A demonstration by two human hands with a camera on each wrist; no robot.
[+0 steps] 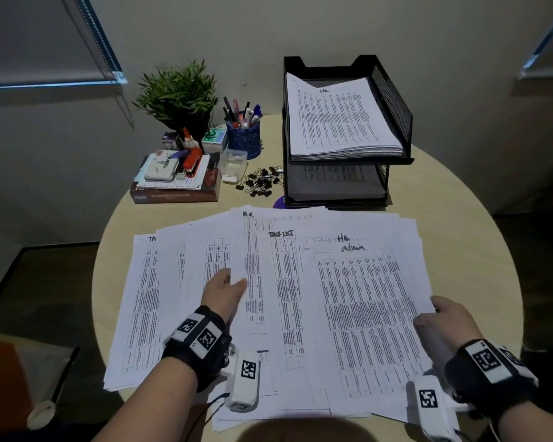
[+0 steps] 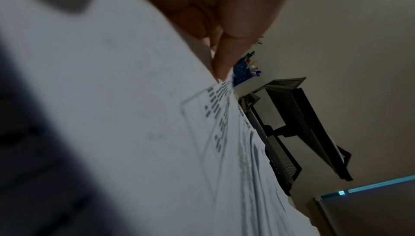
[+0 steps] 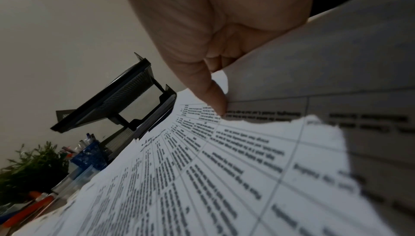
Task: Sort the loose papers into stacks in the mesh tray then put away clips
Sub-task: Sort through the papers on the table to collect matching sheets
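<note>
**Fanning loose papers before the mesh tray**

Lying fanned in overlapping sheets across the near half of the round table (image 1: 479,199): loose papers (image 1: 288,282), white, flat, printed with dense tables and marked by hand along their top edges. Pinching the right edge of the top sheet (image 1: 367,314), thumb above and fingers curled beneath: right hand (image 1: 444,323). Resting on the left-centre of the spread, thumb out, fingers tucked under a sheet's edge: left hand (image 1: 224,291); seen from the left wrist, a fingertip (image 2: 222,69) pressed against paper, though cannot tell how firmly held.

Standing behind the spread, at the far right: mesh tray (image 1: 393,103), black, two tiers of perforated metal; a thick squared stack of printed pages in the upper tier, a thinner shaded stack in the lower. Scattered just left of its base, loose on the tabletop: binder clips (image 1: 261,181), small, black, in a tangled heap. Beside them, a clear plastic box (image 1: 233,165), rectangular, lid open.

Further left: blue lattice pen cup (image 1: 245,138) bristling with pens and markers; a bushy green plant (image 1: 179,94); a book (image 1: 176,194) piled with stationery, among it a red stapler (image 1: 193,161).
</note>
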